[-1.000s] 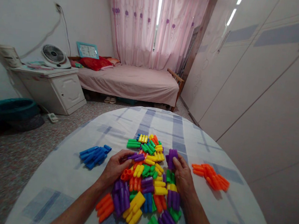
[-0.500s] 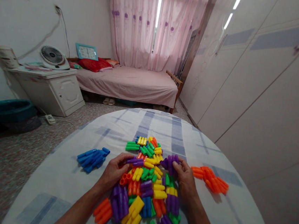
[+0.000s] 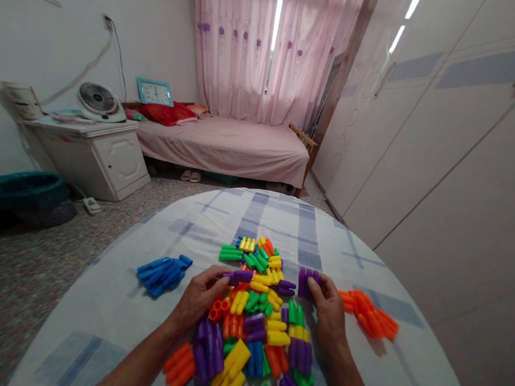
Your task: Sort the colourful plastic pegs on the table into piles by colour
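My left hand (image 3: pixel 202 291) pinches a purple plastic block (image 3: pixel 241 277) made of joined tubes, just above the left side of a mixed pile. Another purple block (image 3: pixel 305 282) is upright in my right hand (image 3: pixel 326 306), between thumb and fingers, right of the pile. Between the two hands lie yellow blocks (image 3: pixel 262 280) and a small purple block (image 3: pixel 285 288). Nearer to me, the heap mixes green blocks (image 3: pixel 258 302), orange blocks (image 3: pixel 276 360), yellow blocks (image 3: pixel 233 360) and more purple blocks (image 3: pixel 209 346). Some of them are covered by others.
Blue blocks (image 3: pixel 164 275) form a group on the left of the table, and orange blocks (image 3: pixel 371 314) another on the right. A checked cloth (image 3: pixel 278 210) covers the round table. Beyond are a bed (image 3: pixel 235 145), a cabinet (image 3: pixel 119 161) and a wardrobe (image 3: pixel 447 156).
My right hand has moved slightly right with its purple block, away from the small purple block on the pile. My left hand keeps its hold. The whole view has shifted a little.
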Action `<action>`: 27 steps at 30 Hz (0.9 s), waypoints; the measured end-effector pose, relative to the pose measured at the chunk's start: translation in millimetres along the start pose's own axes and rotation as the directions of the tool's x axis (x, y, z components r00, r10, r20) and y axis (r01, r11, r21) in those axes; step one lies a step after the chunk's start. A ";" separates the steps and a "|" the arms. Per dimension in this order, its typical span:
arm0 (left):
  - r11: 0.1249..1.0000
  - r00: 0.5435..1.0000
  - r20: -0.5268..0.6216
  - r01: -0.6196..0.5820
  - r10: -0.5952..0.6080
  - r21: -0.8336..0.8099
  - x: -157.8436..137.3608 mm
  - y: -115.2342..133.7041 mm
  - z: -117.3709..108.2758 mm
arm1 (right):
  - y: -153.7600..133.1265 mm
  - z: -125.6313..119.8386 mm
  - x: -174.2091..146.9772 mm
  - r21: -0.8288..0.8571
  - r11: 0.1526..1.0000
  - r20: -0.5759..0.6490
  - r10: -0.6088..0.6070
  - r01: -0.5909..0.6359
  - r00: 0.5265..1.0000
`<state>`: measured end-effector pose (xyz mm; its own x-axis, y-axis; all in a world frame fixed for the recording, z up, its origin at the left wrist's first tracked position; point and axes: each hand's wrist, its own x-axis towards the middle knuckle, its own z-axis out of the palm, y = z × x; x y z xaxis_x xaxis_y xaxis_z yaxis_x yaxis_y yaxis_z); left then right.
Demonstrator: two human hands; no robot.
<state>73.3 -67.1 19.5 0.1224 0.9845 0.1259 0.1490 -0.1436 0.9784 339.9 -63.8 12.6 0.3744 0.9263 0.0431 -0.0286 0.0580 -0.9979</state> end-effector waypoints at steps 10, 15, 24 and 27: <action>0.997 1.000 0.014 -0.021 0.020 0.069 1.5 -3.0 -3.9 | 7.0 1.0 0.0 -0.227 0.970 0.057 -0.081 0.092 0.995; 0.998 0.999 -0.048 -0.016 0.019 0.066 1.4 -4.7 -3.4 | 7.9 0.9 1.2 -0.291 0.949 0.070 -0.106 0.122 0.992; 0.998 0.997 0.068 -0.049 0.046 0.039 -1.8 -4.3 -4.8 | 9.1 -0.1 -0.2 -0.390 0.858 0.356 -0.194 0.333 0.914; 0.996 0.994 0.077 -0.080 0.077 0.044 -1.4 -5.3 -4.4 | 10.4 0.2 0.6 -0.423 0.845 0.349 -0.182 0.328 0.919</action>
<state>68.0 -67.3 14.9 0.2087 0.9598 0.1877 0.1814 -0.2265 0.9570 339.5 -62.6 2.3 0.0259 0.9709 0.2382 0.4908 0.1952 -0.8491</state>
